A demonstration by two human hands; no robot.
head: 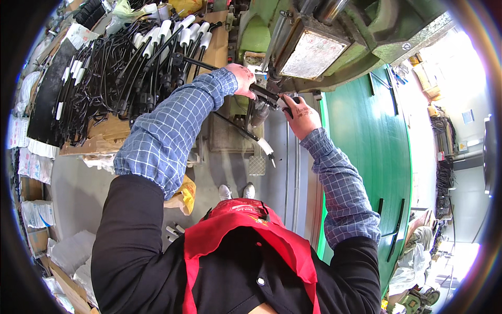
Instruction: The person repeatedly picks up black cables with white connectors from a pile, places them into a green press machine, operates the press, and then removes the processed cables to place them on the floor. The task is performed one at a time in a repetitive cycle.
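Note:
Both hands are at the work area of a green press machine (366, 47). My left hand (241, 80) is closed around a black rod assembly (263, 91) that runs from the upper left toward my right hand. At its other end, my right hand (304, 117) grips a black end piece beside a short white sleeve (281, 103). Below, a black arm with a white plastic sleeve (265, 146) slants down to the right; whether it joins the held assembly is hidden. A metal fitting (260, 114) of the machine sits just under the rods.
Left of the machine, many black rods with white sleeves (162, 37) are heaped on cardboard (217, 33). A metal foot pedal (257, 165) lies under the machine. To the right stretches a green surface (364, 157) carrying several black bars. A yellow bag (188, 195) is on the floor.

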